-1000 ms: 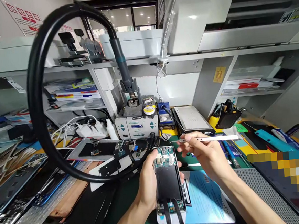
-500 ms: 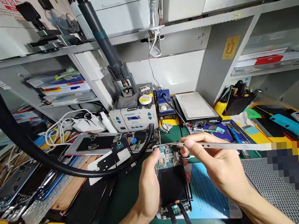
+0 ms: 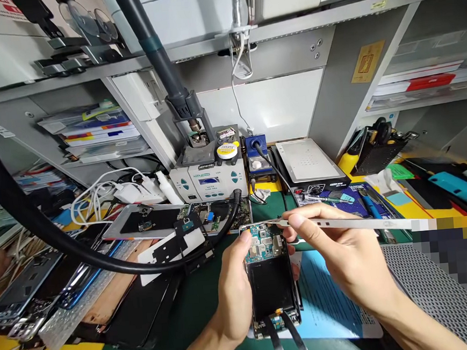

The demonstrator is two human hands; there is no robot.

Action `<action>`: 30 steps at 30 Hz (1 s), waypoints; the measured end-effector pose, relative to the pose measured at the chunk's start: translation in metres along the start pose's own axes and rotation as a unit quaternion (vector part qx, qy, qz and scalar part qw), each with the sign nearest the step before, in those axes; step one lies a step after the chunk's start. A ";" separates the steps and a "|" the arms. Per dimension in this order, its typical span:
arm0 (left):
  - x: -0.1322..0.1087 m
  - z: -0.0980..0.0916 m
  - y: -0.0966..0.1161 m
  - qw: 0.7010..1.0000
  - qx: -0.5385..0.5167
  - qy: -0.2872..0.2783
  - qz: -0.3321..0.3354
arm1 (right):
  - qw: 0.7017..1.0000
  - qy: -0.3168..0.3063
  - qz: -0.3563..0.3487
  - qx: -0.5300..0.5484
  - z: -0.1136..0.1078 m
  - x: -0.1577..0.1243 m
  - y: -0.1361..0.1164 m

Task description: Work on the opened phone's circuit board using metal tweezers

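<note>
Compared with a second ago, when the tip of the slim pale tool (image 3: 366,222) stood off to the right of the opened phone (image 3: 271,277), the right hand (image 3: 348,266) has now brought that tip in to the phone's top edge; whether it touches there, I cannot tell. Against half a second ago little has changed, beyond a slight shift of the view. The right hand pinches the tool between thumb and fingers, its shaft running nearly level out to the right. The left hand (image 3: 235,288) is closed round the phone, thumb on the upper left edge, fingertips showing past the right side, and holds it above the green mat (image 3: 196,318), in front of the blue sheet (image 3: 333,307). The phone lies face up to the camera, its back off: a teal circuit board (image 3: 259,248) with silvery shields fills the top, a large plain black panel (image 3: 272,290) the middle, and from the small lower board two black flat cables (image 3: 275,344) hang down towards the wearer
</note>
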State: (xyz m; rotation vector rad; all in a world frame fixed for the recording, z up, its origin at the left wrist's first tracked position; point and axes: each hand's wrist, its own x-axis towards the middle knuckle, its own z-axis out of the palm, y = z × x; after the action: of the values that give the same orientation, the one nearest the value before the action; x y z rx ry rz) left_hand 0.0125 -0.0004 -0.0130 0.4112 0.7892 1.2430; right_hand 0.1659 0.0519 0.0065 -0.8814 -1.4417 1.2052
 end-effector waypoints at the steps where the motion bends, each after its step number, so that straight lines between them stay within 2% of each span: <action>1: 0.000 0.000 0.000 1.000 0.002 0.001 -0.005 | 1.000 0.000 0.002 0.002 0.000 0.000 0.000; 13: 0.003 0.000 -0.002 1.000 0.014 -0.004 0.026 | 0.998 -0.012 0.046 0.049 -0.005 0.005 0.003; 18: 0.002 -0.003 -0.002 0.999 0.036 0.011 0.004 | 0.996 -0.014 0.062 0.068 -0.005 0.006 0.006; 21: 0.002 -0.003 -0.002 0.999 0.037 0.024 0.009 | 0.995 -0.014 0.064 0.072 -0.005 0.006 0.006; 30: 0.003 0.000 0.000 1.000 0.016 0.011 0.009 | 0.997 0.002 0.056 0.053 -0.001 0.006 0.002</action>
State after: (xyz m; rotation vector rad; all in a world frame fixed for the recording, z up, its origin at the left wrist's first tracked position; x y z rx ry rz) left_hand 0.0130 0.0021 -0.0136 0.4324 0.8275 1.2541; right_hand 0.1659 0.0586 0.0064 -0.8994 -1.3272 1.3506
